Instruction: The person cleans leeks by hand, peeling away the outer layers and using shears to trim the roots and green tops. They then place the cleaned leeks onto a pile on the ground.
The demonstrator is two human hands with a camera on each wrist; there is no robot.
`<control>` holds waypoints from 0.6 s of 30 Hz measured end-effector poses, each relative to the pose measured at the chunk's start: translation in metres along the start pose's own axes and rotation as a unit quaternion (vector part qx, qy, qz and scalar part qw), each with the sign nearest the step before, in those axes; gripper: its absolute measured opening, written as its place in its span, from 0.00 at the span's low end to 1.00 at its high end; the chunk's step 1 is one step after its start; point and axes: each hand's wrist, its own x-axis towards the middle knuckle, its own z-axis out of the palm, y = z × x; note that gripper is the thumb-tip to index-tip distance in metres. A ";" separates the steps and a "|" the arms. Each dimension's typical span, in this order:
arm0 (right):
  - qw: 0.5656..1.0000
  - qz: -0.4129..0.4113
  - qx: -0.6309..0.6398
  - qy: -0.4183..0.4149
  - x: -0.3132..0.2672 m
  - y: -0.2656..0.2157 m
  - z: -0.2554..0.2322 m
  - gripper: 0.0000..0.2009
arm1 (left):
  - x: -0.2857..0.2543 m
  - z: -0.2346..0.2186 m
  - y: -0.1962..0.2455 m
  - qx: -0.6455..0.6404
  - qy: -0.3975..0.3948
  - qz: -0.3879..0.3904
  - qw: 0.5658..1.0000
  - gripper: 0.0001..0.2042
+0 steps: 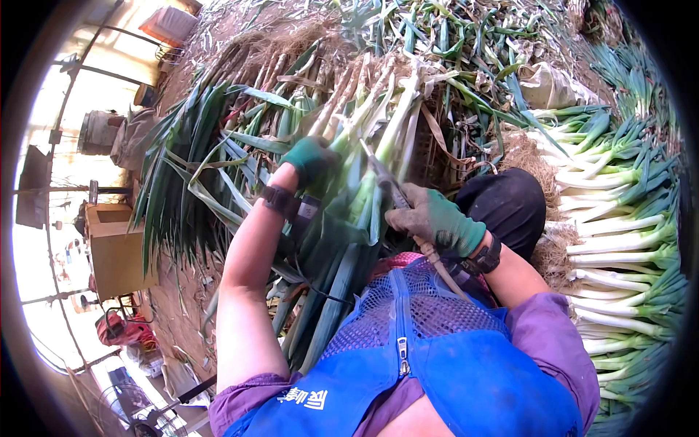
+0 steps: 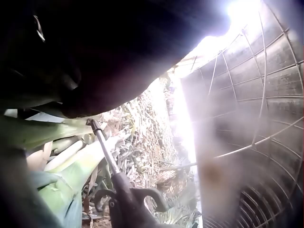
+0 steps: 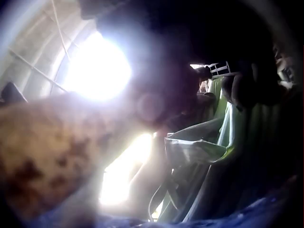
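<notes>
In the head view my gloved left hand (image 1: 312, 160) is curled at the stalks of a leek (image 1: 357, 127), above leafy greens that hang toward my lap. My gloved right hand (image 1: 437, 218) grips an air blow gun (image 1: 391, 188), its thin nozzle pointing up at the white stalks. A hose (image 1: 441, 271) runs from the gun down past my right wrist. The left wrist view shows the gun's metal nozzle (image 2: 105, 148) close beside a green-and-white leek (image 2: 71, 173); the left hand there is mostly dark shadow. Leek leaves (image 3: 199, 147) show in the right wrist view.
Untrimmed leeks (image 1: 196, 160) with roots are heaped at the left. Rows of pale cleaned leeks (image 1: 619, 240) lie at the right. Stripped leaves (image 1: 473, 36) litter the ground ahead. A wooden box (image 1: 113, 251) stands at far left, and my knee (image 1: 506, 207) is beside the right hand.
</notes>
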 end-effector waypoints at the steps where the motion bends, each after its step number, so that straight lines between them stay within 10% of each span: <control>1: 0.999 -0.006 -0.020 0.026 0.006 0.006 -0.001 0.24 | 0.003 0.001 -0.004 0.014 -0.016 0.014 1.000 0.11; 9: 0.994 -0.046 -0.101 0.004 -0.006 -0.006 0.007 0.27 | 0.001 0.011 0.013 0.165 0.095 -0.056 0.980 0.18; 18: 0.989 -0.008 -0.103 0.108 0.120 0.015 -0.040 0.21 | -0.028 0.007 0.040 0.193 0.020 -0.042 0.980 0.20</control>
